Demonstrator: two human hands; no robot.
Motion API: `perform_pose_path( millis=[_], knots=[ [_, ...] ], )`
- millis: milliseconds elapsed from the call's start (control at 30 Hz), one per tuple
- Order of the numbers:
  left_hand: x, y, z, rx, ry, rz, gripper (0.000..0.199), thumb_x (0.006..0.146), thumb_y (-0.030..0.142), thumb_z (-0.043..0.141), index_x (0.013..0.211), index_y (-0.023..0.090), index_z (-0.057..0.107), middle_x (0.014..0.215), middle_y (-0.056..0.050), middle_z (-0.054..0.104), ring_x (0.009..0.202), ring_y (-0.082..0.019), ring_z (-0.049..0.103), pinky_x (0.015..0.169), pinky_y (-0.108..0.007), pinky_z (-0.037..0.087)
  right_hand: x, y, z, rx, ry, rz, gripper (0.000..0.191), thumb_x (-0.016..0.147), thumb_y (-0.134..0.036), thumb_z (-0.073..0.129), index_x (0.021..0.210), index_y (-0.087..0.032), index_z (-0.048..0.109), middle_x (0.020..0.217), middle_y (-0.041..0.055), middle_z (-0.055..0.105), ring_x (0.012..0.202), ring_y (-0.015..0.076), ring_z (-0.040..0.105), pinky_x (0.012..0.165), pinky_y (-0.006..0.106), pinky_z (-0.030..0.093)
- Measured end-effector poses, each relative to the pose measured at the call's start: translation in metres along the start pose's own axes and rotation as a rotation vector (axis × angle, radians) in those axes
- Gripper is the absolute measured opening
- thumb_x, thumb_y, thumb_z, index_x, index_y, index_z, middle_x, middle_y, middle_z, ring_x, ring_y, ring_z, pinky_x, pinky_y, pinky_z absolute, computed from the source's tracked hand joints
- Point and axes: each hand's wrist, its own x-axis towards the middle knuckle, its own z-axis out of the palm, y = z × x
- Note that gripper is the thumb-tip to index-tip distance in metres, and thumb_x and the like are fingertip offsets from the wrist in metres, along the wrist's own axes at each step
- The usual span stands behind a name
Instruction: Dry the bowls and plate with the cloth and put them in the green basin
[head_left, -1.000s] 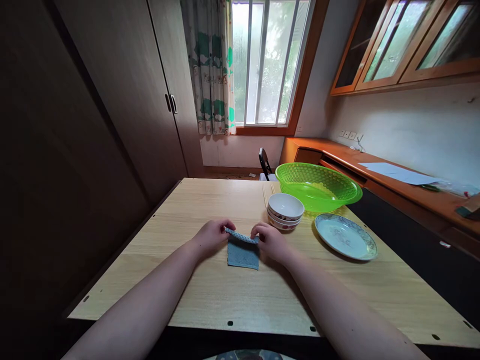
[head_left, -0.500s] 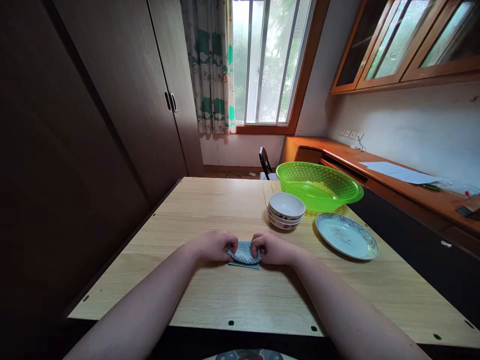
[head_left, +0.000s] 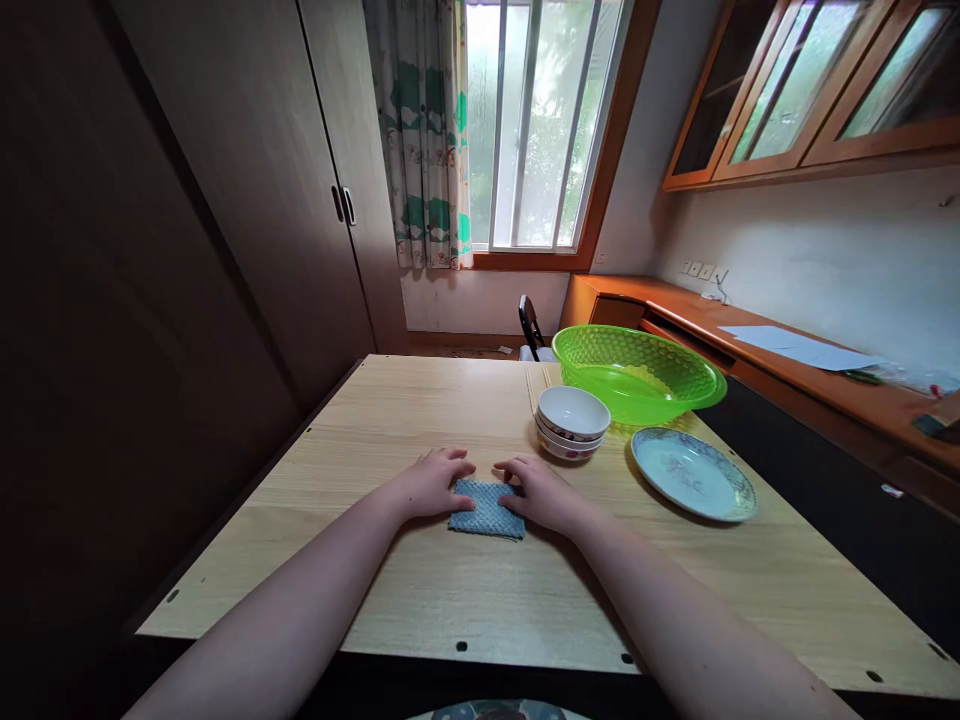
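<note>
A small blue textured cloth [head_left: 487, 512], folded into a flat rectangle, lies on the pale wooden table [head_left: 420, 600] in front of me. My left hand [head_left: 437, 484] is at its left end, the thumb resting on the cloth and the fingers spread beyond its far edge. At the right end my right hand [head_left: 538, 492] is open too, its thumb on the cloth and its fingers stretched out. Behind my right hand stands a stack of white bowls [head_left: 574, 415] with a patterned outside.
Right of the bowls lies a white plate [head_left: 694, 475] with a patterned rim. A large green plastic basket [head_left: 637, 375] stands at the table's far right corner. Beyond are a folding chair [head_left: 529, 325] and an orange desk [head_left: 675, 300]; a dark wardrobe [head_left: 247, 200] lines the left.
My pinching fingers have opened and spread out. The cloth's near edge, raised and folded back before, now lies flat over the lower layer. Bowls, plate and basket stay in place.
</note>
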Motion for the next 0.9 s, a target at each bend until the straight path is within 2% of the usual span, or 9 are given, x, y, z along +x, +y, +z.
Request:
perform_pose_path(
  millis=[100, 200, 300, 367, 467, 533, 633, 733, 900],
  knots=[
    [0.002, -0.002, 0.003, -0.016, -0.048, 0.077, 0.046, 0.065, 0.043, 0.077, 0.103, 0.020, 0.067, 0.129, -0.012, 0.057, 0.132, -0.032, 0.039, 0.107, -0.041, 0.033, -0.001, -0.001, 0.000, 0.022, -0.020, -0.043, 0.050, 0.070, -0.023, 0.075, 0.118, -0.019, 0.063, 0.107, 0.0075, 0.066, 0.097, 0.0208, 0.058, 0.085, 0.033, 0.045],
    [0.003, 0.000, 0.006, -0.181, -0.093, 0.112, 0.027, 0.067, 0.033, 0.074, 0.088, 0.020, 0.063, 0.099, -0.004, 0.066, 0.102, -0.023, 0.058, 0.089, -0.034, 0.044, -0.001, -0.005, -0.002, 0.078, -0.025, -0.061, 0.041, 0.069, -0.022, 0.075, 0.109, -0.018, 0.066, 0.106, 0.0075, 0.065, 0.094, 0.0193, 0.058, 0.083, 0.032, 0.045],
    [0.004, 0.005, 0.009, -0.388, -0.047, 0.068, 0.018, 0.072, 0.029, 0.067, 0.085, 0.020, 0.058, 0.081, 0.002, 0.061, 0.075, -0.014, 0.055, 0.067, -0.026, 0.043, 0.000, -0.016, 0.000, 0.220, -0.042, -0.031, 0.030, 0.075, -0.026, 0.070, 0.104, -0.018, 0.065, 0.103, 0.0055, 0.065, 0.091, 0.0165, 0.058, 0.080, 0.028, 0.045],
    [0.004, 0.009, 0.011, -0.529, 0.019, 0.040, 0.023, 0.071, 0.029, 0.067, 0.090, 0.019, 0.056, 0.079, 0.002, 0.057, 0.073, -0.013, 0.053, 0.064, -0.025, 0.041, -0.002, -0.025, 0.000, 0.268, -0.087, 0.024, 0.022, 0.081, -0.027, 0.064, 0.101, -0.017, 0.064, 0.096, 0.0034, 0.066, 0.084, 0.0146, 0.059, 0.073, 0.025, 0.044],
    [0.004, 0.012, 0.011, -0.779, 0.037, -0.025, 0.041, 0.075, 0.033, 0.064, 0.111, 0.020, 0.050, 0.092, -0.001, 0.059, 0.073, -0.012, 0.056, 0.063, -0.026, 0.044, -0.015, -0.031, -0.008, 0.148, -0.155, 0.123, 0.015, 0.083, -0.028, 0.060, 0.092, -0.018, 0.065, 0.085, 0.0028, 0.067, 0.073, 0.0141, 0.057, 0.064, 0.024, 0.040],
    [0.003, 0.012, 0.009, -0.770, 0.035, -0.046, 0.046, 0.078, 0.036, 0.061, 0.120, 0.021, 0.047, 0.102, -0.004, 0.060, 0.073, -0.013, 0.058, 0.065, -0.028, 0.046, -0.033, -0.026, -0.020, 0.026, -0.146, 0.210, 0.013, 0.079, -0.026, 0.061, 0.089, -0.018, 0.066, 0.084, 0.0043, 0.068, 0.071, 0.0155, 0.058, 0.061, 0.025, 0.038],
    [0.000, 0.011, 0.006, -0.509, 0.050, -0.031, 0.042, 0.080, 0.033, 0.059, 0.120, 0.022, 0.053, 0.106, -0.005, 0.062, 0.078, -0.014, 0.059, 0.074, -0.030, 0.048, -0.066, -0.001, -0.042, 0.001, -0.027, 0.435, 0.015, 0.077, -0.022, 0.060, 0.090, -0.018, 0.066, 0.089, 0.0073, 0.070, 0.073, 0.0189, 0.061, 0.061, 0.027, 0.040],
    [0.000, 0.012, 0.004, -0.355, 0.041, -0.005, 0.035, 0.080, 0.031, 0.057, 0.114, 0.021, 0.059, 0.105, -0.006, 0.064, 0.085, -0.017, 0.060, 0.079, -0.031, 0.048, -0.093, 0.034, -0.057, 0.137, 0.207, 0.694, 0.023, 0.080, -0.029, 0.057, 0.096, -0.016, 0.066, 0.088, 0.0101, 0.071, 0.074, 0.0217, 0.064, 0.063, 0.029, 0.045],
    [0.002, 0.009, 0.004, -0.265, 0.049, 0.027, 0.032, 0.080, 0.032, 0.057, 0.109, 0.020, 0.062, 0.111, -0.007, 0.064, 0.097, -0.020, 0.059, 0.089, -0.034, 0.046, -0.105, 0.076, -0.058, 0.127, 0.507, 0.811, 0.043, 0.081, -0.040, 0.054, 0.109, -0.010, 0.064, 0.104, 0.0159, 0.070, 0.092, 0.0275, 0.066, 0.076, 0.033, 0.050]
  ],
)
